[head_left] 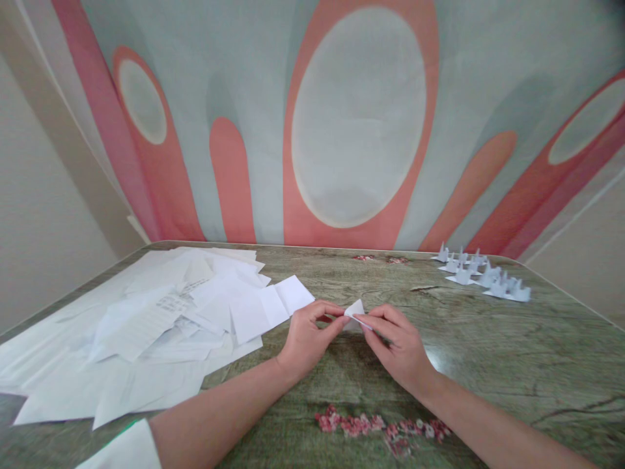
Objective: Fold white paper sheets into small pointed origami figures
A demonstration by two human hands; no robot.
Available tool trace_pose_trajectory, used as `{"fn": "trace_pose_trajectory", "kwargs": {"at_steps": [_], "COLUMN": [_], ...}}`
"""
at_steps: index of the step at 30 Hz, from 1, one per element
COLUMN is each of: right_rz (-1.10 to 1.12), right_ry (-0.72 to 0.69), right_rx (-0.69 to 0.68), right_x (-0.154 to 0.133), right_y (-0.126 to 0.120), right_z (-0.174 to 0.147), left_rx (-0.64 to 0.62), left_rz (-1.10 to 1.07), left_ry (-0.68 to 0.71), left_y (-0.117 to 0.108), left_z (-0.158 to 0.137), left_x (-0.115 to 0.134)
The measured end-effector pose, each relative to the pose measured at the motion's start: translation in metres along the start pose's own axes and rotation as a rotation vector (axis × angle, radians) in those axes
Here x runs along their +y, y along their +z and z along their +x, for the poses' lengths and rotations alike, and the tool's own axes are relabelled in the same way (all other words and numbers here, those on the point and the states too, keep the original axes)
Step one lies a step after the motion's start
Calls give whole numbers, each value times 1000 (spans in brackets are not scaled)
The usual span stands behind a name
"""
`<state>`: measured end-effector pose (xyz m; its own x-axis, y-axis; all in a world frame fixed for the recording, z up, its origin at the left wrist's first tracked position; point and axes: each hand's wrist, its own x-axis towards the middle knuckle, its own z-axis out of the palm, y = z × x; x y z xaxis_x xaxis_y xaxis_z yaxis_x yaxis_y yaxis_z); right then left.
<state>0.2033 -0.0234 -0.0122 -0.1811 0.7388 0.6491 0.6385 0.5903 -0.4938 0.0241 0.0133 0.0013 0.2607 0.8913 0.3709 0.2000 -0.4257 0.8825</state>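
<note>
Head view shows the left hand [308, 335] and the right hand [403, 348] meeting over a small piece of folded paper [355, 311], near the middle of the table [278, 420]. The left hand is nearly closed: its thumb and index finger narrow to a pinch on the paper's left side, the other fingers curling behind. The right hand pinches the opposite side, index finger laid along the near fold and thumb lower down, with its remaining fingers loosely bent. No gap shows between fingertips and paper on either side. The paper is white, with one pointed corner rising above the fingers; the finer folds are too small to make out.

To the left of the left hand lies a broad, untidy pile of white sheets [139, 319], some bearing lines of handwriting. At its right edge, close to the left wrist, is a creased sheet [293, 294]. Well apart, at the far right of the table, a group of small folded paper figures [461, 277] stands with points upward. Pink flowers [349, 422] mark the table's surface nearer the person, between the forearms.
</note>
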Motion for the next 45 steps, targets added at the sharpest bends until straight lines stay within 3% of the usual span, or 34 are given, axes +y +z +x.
{"fn": "trace_pose_trajectory", "kwargs": {"at_steps": [15, 25, 34, 45], "right_rz": [-69, -86, -21, 165], "right_ry": [-97, -142, -61, 121], "right_rx": [-7, 24, 24, 16], "right_x": [-3, -1, -3, -10], "right_y": [-2, -2, -2, -2], "right_z": [4, 2, 2, 3], "left_rx": [-55, -91, -134, -164], "left_rz": [157, 100, 87, 87], "left_ry": [47, 24, -34, 10], "left_y": [1, 2, 2, 1], "left_z": [-3, -3, -1, -3], "left_x": [0, 2, 1, 6]}}
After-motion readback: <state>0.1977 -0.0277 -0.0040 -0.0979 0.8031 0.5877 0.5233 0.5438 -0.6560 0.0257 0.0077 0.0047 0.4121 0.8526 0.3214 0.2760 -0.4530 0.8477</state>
